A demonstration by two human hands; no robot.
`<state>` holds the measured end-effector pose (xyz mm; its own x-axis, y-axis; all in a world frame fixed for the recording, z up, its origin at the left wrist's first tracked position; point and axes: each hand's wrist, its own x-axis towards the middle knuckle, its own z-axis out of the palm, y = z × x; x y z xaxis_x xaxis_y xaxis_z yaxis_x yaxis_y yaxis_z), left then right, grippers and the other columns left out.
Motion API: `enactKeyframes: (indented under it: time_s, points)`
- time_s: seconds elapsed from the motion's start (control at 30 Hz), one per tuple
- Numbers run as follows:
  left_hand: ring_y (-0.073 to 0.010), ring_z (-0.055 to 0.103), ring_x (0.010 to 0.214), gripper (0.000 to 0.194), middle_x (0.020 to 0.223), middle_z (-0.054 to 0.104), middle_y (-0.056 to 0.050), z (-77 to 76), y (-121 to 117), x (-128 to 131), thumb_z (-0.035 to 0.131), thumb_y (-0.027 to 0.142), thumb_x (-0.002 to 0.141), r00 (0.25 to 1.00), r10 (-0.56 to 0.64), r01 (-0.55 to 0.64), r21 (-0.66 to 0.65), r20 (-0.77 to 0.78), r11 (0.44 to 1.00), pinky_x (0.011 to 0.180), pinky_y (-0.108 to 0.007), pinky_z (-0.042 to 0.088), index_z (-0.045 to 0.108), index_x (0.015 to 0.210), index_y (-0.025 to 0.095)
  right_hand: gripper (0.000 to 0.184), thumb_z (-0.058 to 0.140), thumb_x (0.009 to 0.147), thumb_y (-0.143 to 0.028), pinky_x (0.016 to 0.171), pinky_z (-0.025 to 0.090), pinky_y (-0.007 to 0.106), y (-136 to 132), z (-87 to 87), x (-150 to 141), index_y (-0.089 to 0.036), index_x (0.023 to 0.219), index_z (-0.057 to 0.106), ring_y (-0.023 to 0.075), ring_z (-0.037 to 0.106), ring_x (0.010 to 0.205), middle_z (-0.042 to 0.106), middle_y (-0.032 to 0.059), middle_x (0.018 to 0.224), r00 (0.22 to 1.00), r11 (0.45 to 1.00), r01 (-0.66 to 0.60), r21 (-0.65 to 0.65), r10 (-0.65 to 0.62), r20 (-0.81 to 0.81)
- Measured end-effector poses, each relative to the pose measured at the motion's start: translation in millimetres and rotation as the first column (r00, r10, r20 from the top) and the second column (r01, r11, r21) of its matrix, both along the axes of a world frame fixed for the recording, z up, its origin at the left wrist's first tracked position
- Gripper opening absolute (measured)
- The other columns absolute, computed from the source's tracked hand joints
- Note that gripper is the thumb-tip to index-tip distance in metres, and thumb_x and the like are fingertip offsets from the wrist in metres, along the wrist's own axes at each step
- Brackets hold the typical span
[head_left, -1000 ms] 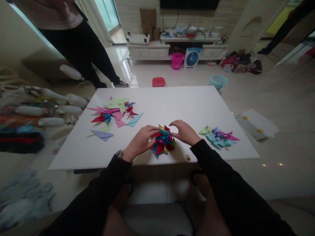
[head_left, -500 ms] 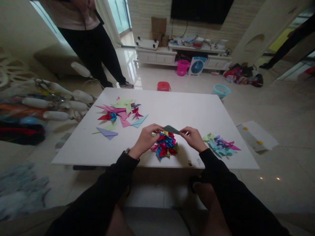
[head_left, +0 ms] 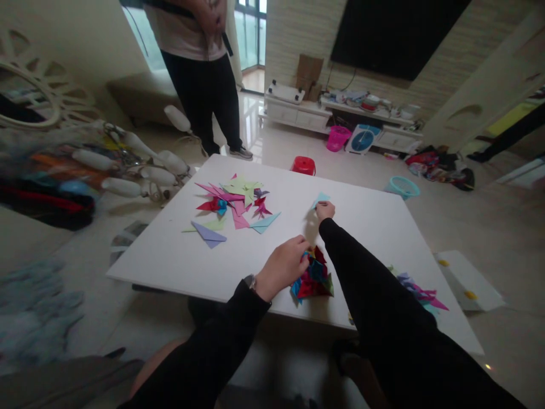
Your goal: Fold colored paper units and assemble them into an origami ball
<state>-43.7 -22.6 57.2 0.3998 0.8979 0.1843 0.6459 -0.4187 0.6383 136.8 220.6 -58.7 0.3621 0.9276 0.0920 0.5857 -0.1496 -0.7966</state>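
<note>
A cluster of shiny red, blue and green folded-paper pieces (head_left: 315,278) lies near the front edge of the white table (head_left: 255,272). My left hand (head_left: 286,266) grips its left upper side with curled fingers, the tips partly hidden. Farther back, my right hand (head_left: 326,210) is closed on a light blue folded paper (head_left: 320,199) just over the tabletop. On the left lies a loose pile of pink, green and red folded papers (head_left: 238,197), with a purple folded paper (head_left: 209,234) in front. Partly behind my right sleeve is another small pile of folded papers (head_left: 419,289).
A person in black trousers (head_left: 204,96) stands beyond the table's far left corner. A red stool (head_left: 304,165) and a turquoise basket (head_left: 402,186) are past the far edge. Left of the table is a lamp with white shades (head_left: 157,173); a white board (head_left: 468,281) lies on the right.
My right hand has moved forward, away from the cluster, with the folded paper. My left hand has let go of that paper and come down onto the cluster. The view has turned left.
</note>
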Motion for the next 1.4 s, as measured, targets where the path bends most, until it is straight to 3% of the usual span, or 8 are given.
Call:
enactKeyframes:
  time_s: [0.1,0.3,0.6,0.67,0.8,0.93,1.17,1.4]
  points:
    - [-0.0203,0.064,0.097,0.021,0.106,0.065,-0.006,7.7,1,-8,0.052,0.011,0.089,0.999,0.027,-0.027,0.010,0.025,1.000,0.089,-0.031,0.052,0.067,0.102,0.018,0.034,0.053,0.079,-0.025,0.090,0.053,0.035,12,-12.9,-17,-0.013,0.106,0.070,0.0254,0.070,0.097,0.075,0.0139,0.099,0.987,0.996,0.015,-0.090,0.000,0.160]
    - [-0.0197,0.064,0.097,0.020,0.107,0.065,-0.006,12.8,-2,-24,0.052,0.011,0.091,0.994,0.057,-0.058,0.003,0.095,0.998,0.089,-0.031,0.052,0.066,0.103,0.018,0.029,0.055,0.086,-0.023,0.098,0.047,0.037,-7,-25.7,-39,-0.008,0.104,0.073,0.0287,0.062,0.113,0.071,0.0222,0.114,0.878,0.958,-0.108,-0.266,0.217,0.427]
    - [-0.0209,0.065,0.094,0.017,0.105,0.065,-0.007,17.2,-14,-31,0.053,0.013,0.090,0.989,0.069,-0.071,0.014,0.128,0.997,0.086,-0.032,0.053,0.067,0.098,0.020,0.031,0.062,0.090,-0.021,0.101,0.045,0.045,-25,18.5,-70,-0.006,0.116,0.070,0.0342,0.056,0.124,0.065,0.0286,0.123,0.590,0.885,-0.236,-0.402,0.459,0.664]
    - [-0.0209,0.065,0.093,0.018,0.105,0.066,-0.007,17.4,-14,-30,0.053,0.013,0.090,0.986,0.073,-0.078,0.025,0.150,0.997,0.085,-0.032,0.054,0.067,0.099,0.020,0.029,0.059,0.092,-0.018,0.099,0.046,0.040,-28,25.2,-89,-0.007,0.116,0.071,0.0305,0.060,0.119,0.068,0.0258,0.120,0.496,0.819,-0.374,-0.435,0.573,0.652]
    - [-0.0210,0.066,0.093,0.021,0.107,0.067,-0.008,16.9,-10,-27,0.052,0.011,0.091,0.979,0.082,-0.089,0.032,0.187,0.996,0.085,-0.034,0.054,0.069,0.101,0.018,0.031,0.063,0.089,-0.015,0.099,0.044,0.028,-45,25.8,-127,-0.020,0.118,0.073,0.0213,0.062,0.117,0.070,0.0117,0.126,0.217,0.549,-0.674,-0.494,0.787,0.578]
    - [-0.0214,0.066,0.095,0.020,0.107,0.067,-0.008,16.1,-8,-26,0.053,0.011,0.090,0.979,0.078,-0.086,0.040,0.189,0.995,0.087,-0.034,0.053,0.069,0.099,0.018,0.033,0.064,0.089,-0.015,0.098,0.044,0.031,-61,21.1,-143,-0.014,0.121,0.071,0.0253,0.063,0.117,0.069,0.0159,0.127,0.050,0.402,-0.755,-0.519,0.823,0.565]
    - [-0.0208,0.066,0.094,0.018,0.104,0.067,-0.008,17.8,-7,-27,0.054,0.011,0.089,0.975,0.102,-0.111,0.034,0.197,0.993,0.086,-0.034,0.054,0.068,0.097,0.018,0.022,0.056,0.094,-0.014,0.092,0.045,0.031,-71,22.3,-142,-0.010,0.108,0.072,0.0253,0.066,0.110,0.072,0.0188,0.117,-0.004,0.386,-0.733,-0.560,0.822,0.570]
    - [-0.0217,0.066,0.096,0.018,0.104,0.067,-0.007,16.5,-6,-26,0.053,0.011,0.090,0.977,0.076,-0.086,0.040,0.201,0.996,0.088,-0.035,0.054,0.068,0.096,0.019,0.033,0.068,0.086,-0.022,0.076,0.046,0.028,-78,23.5,-138,-0.011,0.117,0.069,0.0228,0.068,0.092,0.075,0.0146,0.108,0.144,0.482,-0.686,-0.546,0.825,0.547]
